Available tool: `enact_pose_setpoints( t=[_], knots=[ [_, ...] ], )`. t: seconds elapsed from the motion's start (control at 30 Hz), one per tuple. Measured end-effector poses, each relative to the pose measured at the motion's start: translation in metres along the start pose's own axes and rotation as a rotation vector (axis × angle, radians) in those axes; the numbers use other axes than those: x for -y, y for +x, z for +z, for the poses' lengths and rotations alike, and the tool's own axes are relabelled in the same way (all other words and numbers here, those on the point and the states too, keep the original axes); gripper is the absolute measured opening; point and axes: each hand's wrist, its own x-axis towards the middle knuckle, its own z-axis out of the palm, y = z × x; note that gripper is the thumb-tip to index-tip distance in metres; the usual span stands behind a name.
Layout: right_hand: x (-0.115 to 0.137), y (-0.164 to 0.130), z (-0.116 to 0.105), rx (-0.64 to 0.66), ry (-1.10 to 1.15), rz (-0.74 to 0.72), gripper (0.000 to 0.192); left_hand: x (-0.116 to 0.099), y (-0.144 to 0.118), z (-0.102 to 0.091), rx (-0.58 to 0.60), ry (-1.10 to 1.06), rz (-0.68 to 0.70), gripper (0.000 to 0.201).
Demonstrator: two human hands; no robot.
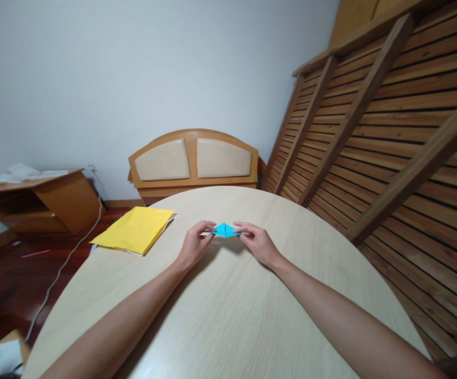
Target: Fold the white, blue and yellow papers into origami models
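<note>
My single head-worn camera looks forward and down across the round desk [228, 316], close over my outstretched forearms, facing the far wall [133, 79] and slatted wooden panels [390, 131] at right.

Matt blue paper [224, 230] — pale wood-grain table [228, 316], smooth; yellow paper envelope [136, 229].

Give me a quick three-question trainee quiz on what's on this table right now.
1. True or false: the left hand and right hand both pinch the folded blue paper.
2. Which lies to the left of the hands on the round table? A) red box B) yellow envelope C) scissors
3. Fill in: the blue paper sits ___ the two hands.

Key: 1 true; 2 B; 3 between
</note>
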Motion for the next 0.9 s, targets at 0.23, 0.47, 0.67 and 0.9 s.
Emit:
enact_pose_setpoints(
  t=[0.23, 0.47, 0.67, 0.9],
  knots=[
    [0.000, -0.002, 0.000, 0.106, 0.092, 0.048, 0.023, 0.005, -0.001, 0.002, 0.048, -0.030, -0.107, 0.012],
    [0.000, 0.000, -0.003, 0.110, 0.077, 0.101, 0.026, 0.006, -0.002, 0.004, 0.078, -0.028, -0.091, 0.016],
    [-0.002, -0.001, -0.004, 0.095, 0.017, 0.149, 0.027, -0.001, -0.003, 0.005, 0.122, -0.080, -0.124, 0.021],
    [-0.001, 0.000, -0.006, 0.037, 0.007, 0.080, 0.030, -0.008, -0.005, 0.003, 0.137, -0.080, -0.103, 0.027]
  ],
)
